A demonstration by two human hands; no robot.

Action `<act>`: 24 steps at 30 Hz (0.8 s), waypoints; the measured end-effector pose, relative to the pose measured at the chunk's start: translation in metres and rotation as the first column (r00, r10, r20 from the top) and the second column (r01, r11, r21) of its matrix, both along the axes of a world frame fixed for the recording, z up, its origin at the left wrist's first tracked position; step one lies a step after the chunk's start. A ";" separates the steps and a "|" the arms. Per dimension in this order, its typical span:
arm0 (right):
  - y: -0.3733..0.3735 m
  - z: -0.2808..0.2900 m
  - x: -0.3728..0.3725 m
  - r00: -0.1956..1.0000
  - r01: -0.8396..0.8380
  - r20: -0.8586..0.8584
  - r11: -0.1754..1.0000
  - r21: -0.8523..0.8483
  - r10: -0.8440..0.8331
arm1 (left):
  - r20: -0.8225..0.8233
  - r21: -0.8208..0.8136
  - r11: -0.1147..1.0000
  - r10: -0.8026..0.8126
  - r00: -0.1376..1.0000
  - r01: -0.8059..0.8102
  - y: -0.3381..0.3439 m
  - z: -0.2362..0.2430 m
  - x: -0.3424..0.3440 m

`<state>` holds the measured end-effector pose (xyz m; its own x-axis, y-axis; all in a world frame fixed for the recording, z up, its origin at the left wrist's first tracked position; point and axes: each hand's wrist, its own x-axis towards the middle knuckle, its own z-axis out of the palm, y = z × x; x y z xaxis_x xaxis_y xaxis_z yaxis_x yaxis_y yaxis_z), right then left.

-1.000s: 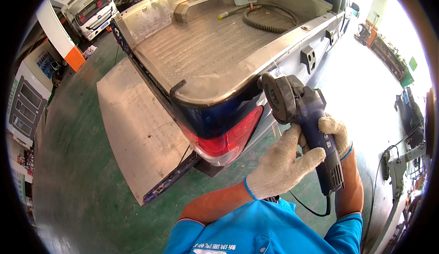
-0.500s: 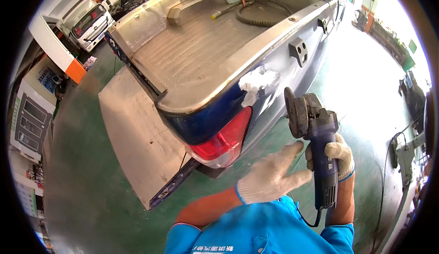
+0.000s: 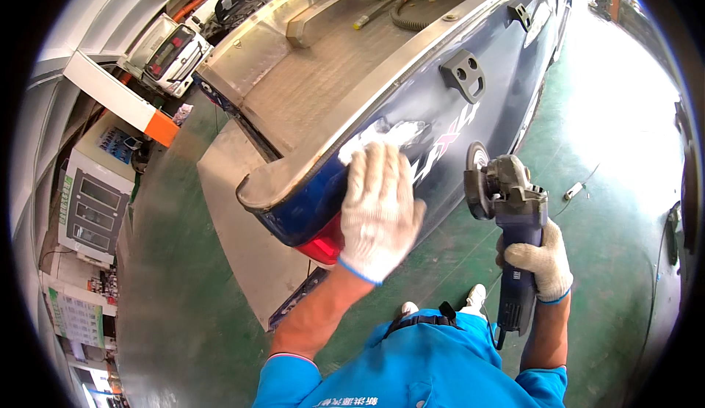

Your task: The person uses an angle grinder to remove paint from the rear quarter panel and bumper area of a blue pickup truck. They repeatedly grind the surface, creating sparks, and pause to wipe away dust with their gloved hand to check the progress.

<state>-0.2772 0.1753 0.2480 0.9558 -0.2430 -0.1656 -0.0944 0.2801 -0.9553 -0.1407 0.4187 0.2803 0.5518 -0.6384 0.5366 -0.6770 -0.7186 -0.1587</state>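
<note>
My left hand (image 3: 382, 213), in a white knit glove, lies flat with its fingers stretched out at the rear corner of a blue pickup truck (image 3: 493, 77). Its fingertips reach a rough white patch (image 3: 385, 133) bared in the paint, and the palm hides part of the red tail light (image 3: 321, 245). Whether the fingers press on the panel I cannot tell. In my right hand (image 3: 545, 261), also gloved, is an angle grinder (image 3: 520, 243) held by its dark body, disc end up, apart from the truck's side.
The truck's lowered tailgate (image 3: 239, 213) juts out at the left. A ribbed hose (image 3: 411, 20) lies in the cargo bed. A cable with a small white connector (image 3: 574, 190) rests on the green floor at right. A white vehicle (image 3: 170, 59) stands far left.
My left hand has moved up and forward from beside the grinder to the white patch, its fingers straightening. The view has shifted, and the grinder stays in my right hand.
</note>
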 end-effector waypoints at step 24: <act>0.053 0.047 0.070 0.935 -0.160 0.032 0.501 -0.851 0.352 | -0.528 -0.695 0.311 -0.833 0.166 -0.649 -0.019 -0.016 -0.070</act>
<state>-0.2067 0.2278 0.2947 0.9851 0.0839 0.1499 0.1682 -0.6483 -0.7426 -0.2111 0.3993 0.2639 0.9043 -0.4124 -0.1103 0.2362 0.2682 0.9340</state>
